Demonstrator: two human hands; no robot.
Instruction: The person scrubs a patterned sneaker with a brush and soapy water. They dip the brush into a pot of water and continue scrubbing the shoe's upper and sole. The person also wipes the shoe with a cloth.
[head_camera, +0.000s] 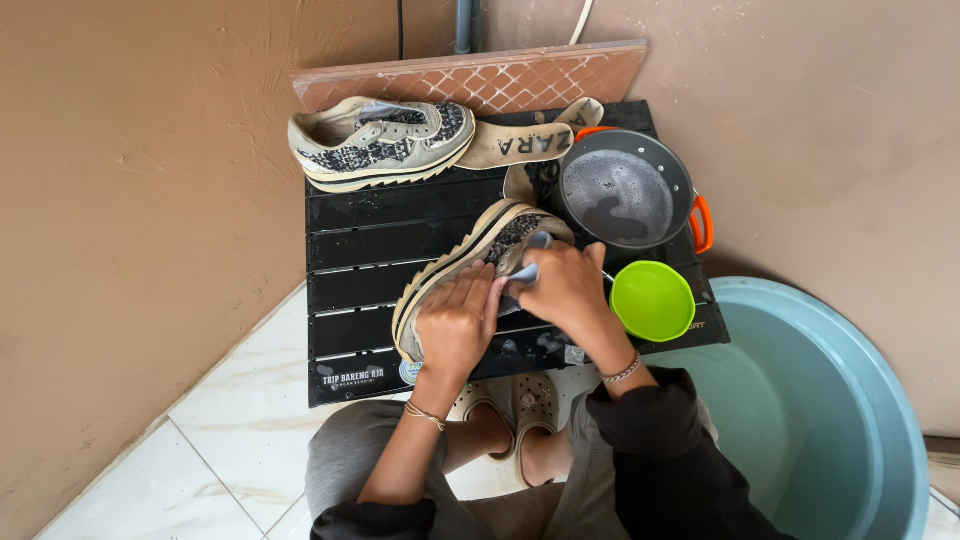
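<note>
Bare slats at centre-left give passing room; pan and green bowl crowd the right, tub lower right.
</note>
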